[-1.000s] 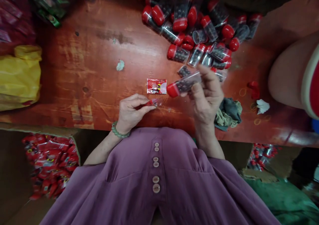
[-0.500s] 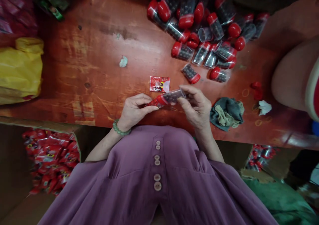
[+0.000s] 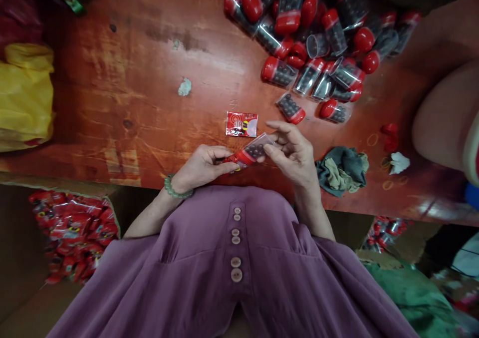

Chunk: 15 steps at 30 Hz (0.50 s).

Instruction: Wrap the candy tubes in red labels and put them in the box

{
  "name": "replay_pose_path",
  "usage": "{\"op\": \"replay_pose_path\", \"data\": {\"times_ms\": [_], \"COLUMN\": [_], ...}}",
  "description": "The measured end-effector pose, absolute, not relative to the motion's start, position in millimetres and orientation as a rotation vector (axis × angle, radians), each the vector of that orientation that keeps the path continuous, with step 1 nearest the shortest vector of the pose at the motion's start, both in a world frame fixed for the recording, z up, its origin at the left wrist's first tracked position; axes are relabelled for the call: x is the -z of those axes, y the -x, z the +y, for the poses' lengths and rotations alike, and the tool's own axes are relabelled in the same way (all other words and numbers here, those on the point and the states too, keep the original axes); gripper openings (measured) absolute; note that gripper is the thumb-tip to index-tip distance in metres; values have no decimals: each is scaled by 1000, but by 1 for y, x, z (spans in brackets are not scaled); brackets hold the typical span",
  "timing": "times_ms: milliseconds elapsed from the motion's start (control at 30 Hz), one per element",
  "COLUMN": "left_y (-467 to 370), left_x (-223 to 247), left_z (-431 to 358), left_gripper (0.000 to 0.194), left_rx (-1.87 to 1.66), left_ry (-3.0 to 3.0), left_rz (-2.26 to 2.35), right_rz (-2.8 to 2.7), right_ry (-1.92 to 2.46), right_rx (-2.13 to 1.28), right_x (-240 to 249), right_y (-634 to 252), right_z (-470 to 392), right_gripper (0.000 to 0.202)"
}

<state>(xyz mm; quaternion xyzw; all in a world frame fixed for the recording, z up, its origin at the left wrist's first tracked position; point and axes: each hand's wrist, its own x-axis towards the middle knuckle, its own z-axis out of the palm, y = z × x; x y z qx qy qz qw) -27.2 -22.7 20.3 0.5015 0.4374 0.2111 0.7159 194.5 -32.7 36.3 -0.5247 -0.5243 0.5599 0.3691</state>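
A clear plastic tube of dark balls (image 3: 256, 149) slants between my hands, its red end toward the left. My left hand (image 3: 207, 164) is closed around a shiny red printed wrapper (image 3: 234, 158) at that red end; how far the wrapper covers the tube I cannot tell. My right hand (image 3: 294, 151) pinches the clear end between thumb and fingers. Just beyond the tube, a flat red printed packet (image 3: 241, 124) lies on the table.
Many red-capped tubes (image 3: 279, 72) are heaped at the back right of the wooden table (image 3: 149, 93). A crumpled cloth (image 3: 342, 170) and a large pale bucket (image 3: 445, 113) are at right, a yellow bag (image 3: 24, 98) at left. Red packets fill a box (image 3: 75, 228) below the table edge.
The tube has tilted more steeply and lies closer to my left hand, showing less of its length. My right hand has shifted slightly up. The view has moved a little.
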Motion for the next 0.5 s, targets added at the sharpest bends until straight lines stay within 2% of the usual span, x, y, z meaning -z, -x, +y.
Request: {"op": "replay_pose_path", "data": {"times_ms": [167, 500], "left_y": [28, 22], "left_x": [-24, -17], "left_z": [-22, -25], "left_gripper": [29, 30], "left_rx": [-414, -416], "left_ry": [-942, -911], "left_rz": [865, 954], "right_rz": [-1301, -1187], "right_ry": [1334, 1355], "right_rx": [-1511, -1613], "right_x": [-37, -34], "right_y": [-194, -189], "right_z": [-24, -21], "right_gripper": [27, 32]}}
